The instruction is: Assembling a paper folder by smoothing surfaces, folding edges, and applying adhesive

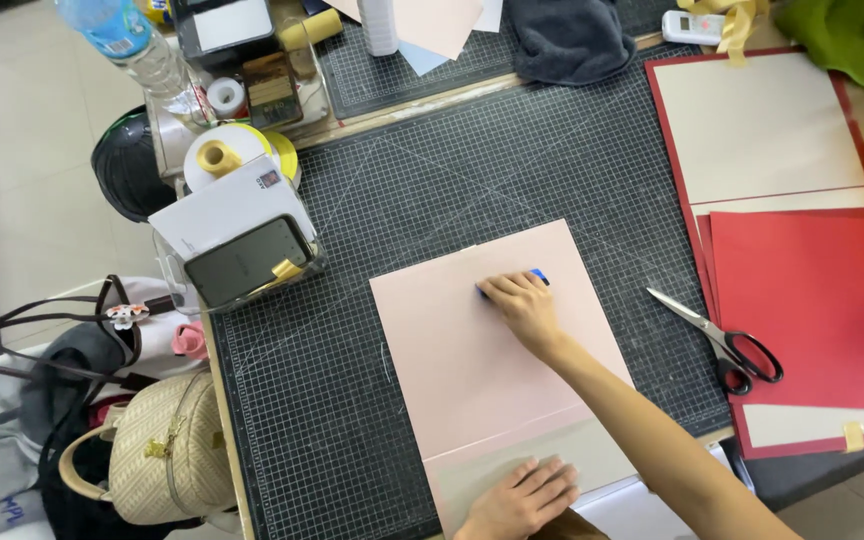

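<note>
Left hand (520, 500) flat on grey board (512, 465), right hand (524, 305) pressing blue scraper (538, 275), smooth pink paper (472, 340)

A dark phone (248, 261) with a blank black screen leans tilted in a clear holder at the desk's left edge, a white card (224, 205) with a small coloured label behind it. A plastic bottle (132, 45) with a blue label lies top left; a white remote-like device (692, 26) with a small grey screen sits top right
</note>
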